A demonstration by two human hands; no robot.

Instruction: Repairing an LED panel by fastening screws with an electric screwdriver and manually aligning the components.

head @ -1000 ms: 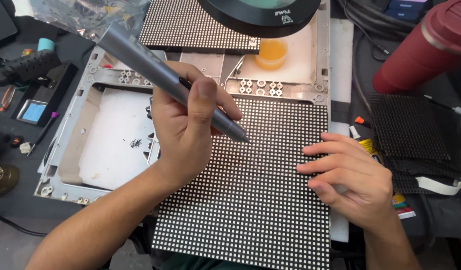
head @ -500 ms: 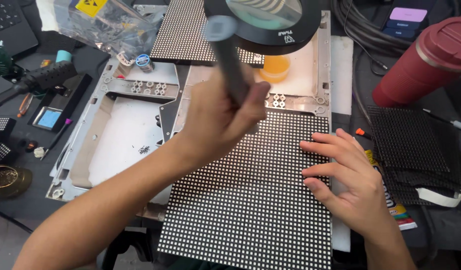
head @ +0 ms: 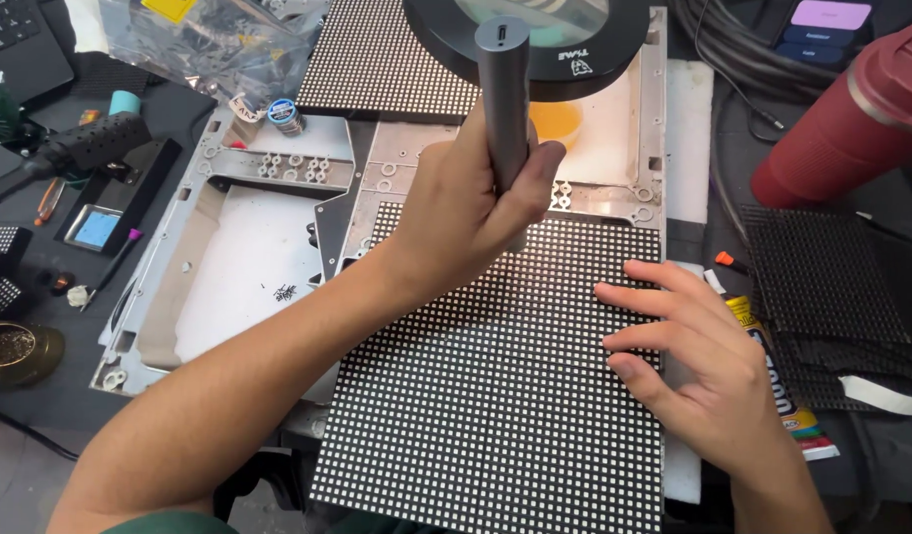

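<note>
Under our two hands lies a dotted LED panel [head: 495,396], flat on a metal frame [head: 268,247] on the bench [head: 41,396]. Our left hand [head: 471,203] has its fingers [head: 535,183] clenched around a grey cylindrical tool [head: 503,99], held nearly upright with its lower end hidden behind the hand, near the panel's upper edge. Our right hand [head: 708,361] lies flat on the panel's right side, fingers spread and released, grasping nothing, fingertips pointing toward the left hand. Just above the left hand's fingers hangs a round black magnifier lamp [head: 564,54]; the tool's top stands in front of its rim. Beyond the lamp sits a second dotted panel [head: 377,59], and a small orange cup [head: 557,121] shows beside the tool. Well to the right of the right hand's fingers stands a dark red tumbler [head: 851,124], with black mesh sheets [head: 831,287] nearer and a glue tube [head: 772,376] partly under the wrist. Far to the left of the left hand lie a black hot-air handle [head: 95,143] and a brass tin [head: 11,348].
</note>
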